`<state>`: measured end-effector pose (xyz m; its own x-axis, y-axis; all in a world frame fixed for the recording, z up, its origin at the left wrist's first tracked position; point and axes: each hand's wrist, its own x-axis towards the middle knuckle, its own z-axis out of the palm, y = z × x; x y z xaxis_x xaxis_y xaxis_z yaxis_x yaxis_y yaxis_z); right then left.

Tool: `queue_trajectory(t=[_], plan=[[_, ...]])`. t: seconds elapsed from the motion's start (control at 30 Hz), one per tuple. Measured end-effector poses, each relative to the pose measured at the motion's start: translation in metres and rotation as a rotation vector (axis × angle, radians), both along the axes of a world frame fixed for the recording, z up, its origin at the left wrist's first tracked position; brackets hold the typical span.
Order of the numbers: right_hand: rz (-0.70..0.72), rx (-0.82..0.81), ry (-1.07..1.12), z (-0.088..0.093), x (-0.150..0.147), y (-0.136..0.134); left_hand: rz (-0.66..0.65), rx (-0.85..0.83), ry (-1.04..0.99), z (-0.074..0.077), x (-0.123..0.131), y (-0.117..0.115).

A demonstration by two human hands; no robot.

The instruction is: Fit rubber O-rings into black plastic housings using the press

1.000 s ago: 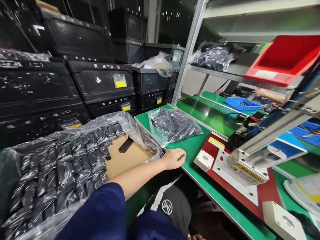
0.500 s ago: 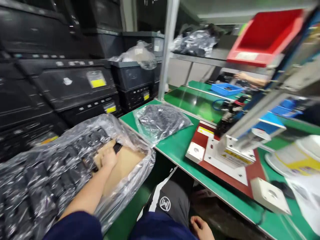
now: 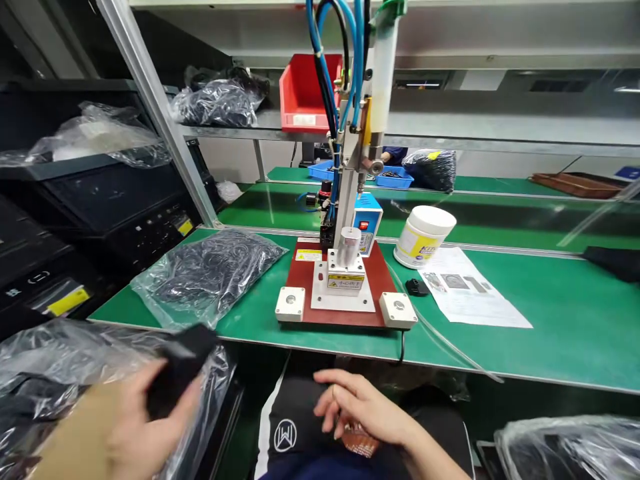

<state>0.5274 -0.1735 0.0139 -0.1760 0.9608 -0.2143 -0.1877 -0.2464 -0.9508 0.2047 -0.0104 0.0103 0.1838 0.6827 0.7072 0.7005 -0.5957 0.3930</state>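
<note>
Head view: your left hand [image 3: 145, 427] has one black part [image 3: 183, 367] clamped between thumb and fingers; both are motion-blurred, so exact finger contact is hard to read. The part sits above the near edge of the plastic-lined box, its long axis slanting from the grip up and rightward to the green bench [image 3: 505, 350]. Left hand is the nearer one, being on it; your right hand [image 3: 360, 407] lies well apart to the right, over your lap, fingers loosely bent and separated, nothing seen between them. From the part, the metal block [image 3: 345, 277] on the red base plate [image 3: 300, 267] is to the right and farther from you.

Count: held part, 1. White button boxes [image 3: 290, 305], 2, one at each front corner of the plate. Flat clear bag [image 3: 200, 273] of dark contents, 1, on the bench left of the plate. Right of it: white tub [image 3: 427, 230], 1; printed sheet [image 3: 475, 287], 1; small black piece [image 3: 417, 287], 1. Red bin [image 3: 307, 93] on the shelf, 1. Dark pieces in the lined box [image 3: 200, 427]: too obscured for you to count.
</note>
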Motion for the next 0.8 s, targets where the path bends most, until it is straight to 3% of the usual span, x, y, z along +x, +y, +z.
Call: queue_trajectory(t=[0.07, 0.13, 0.27, 0.37, 0.43, 0.57, 0.7, 0.8], plan=[[-0.069, 0.054, 0.156, 0.017, -0.003, 0.004, -0.404, 0.288, 0.169, 0.025, 0.064, -0.012], [-0.167, 0.067, 0.195, 0.025, -0.002, 0.000, -0.672, 0.414, 0.325, 0.041, 0.112, -0.021], [-0.418, 0.021, 0.159, 0.027, 0.004, -0.016, -0.911, 0.511, 0.381, 0.050, 0.157, -0.026], [-0.505, 0.137, 0.059, 0.038, 0.012, -0.024, -1.037, 0.485, 0.236, 0.053, 0.173, -0.017], [-0.563, 0.282, -0.081, 0.053, 0.019, -0.023, -1.034, 0.324, 0.040, 0.059, 0.182, -0.010], [-0.644, 0.488, -0.291, 0.078, 0.028, -0.010, -1.003, -0.364, -0.229, 0.078, 0.194, -0.001], [-0.655, 0.474, -0.254, 0.085, 0.025, 0.002, -0.957, -0.928, -0.511, 0.086, 0.193, -0.011], [-0.637, 0.374, -0.228, 0.083, 0.019, 0.004, -0.900, -1.332, -0.732, 0.080, 0.193, -0.028]])
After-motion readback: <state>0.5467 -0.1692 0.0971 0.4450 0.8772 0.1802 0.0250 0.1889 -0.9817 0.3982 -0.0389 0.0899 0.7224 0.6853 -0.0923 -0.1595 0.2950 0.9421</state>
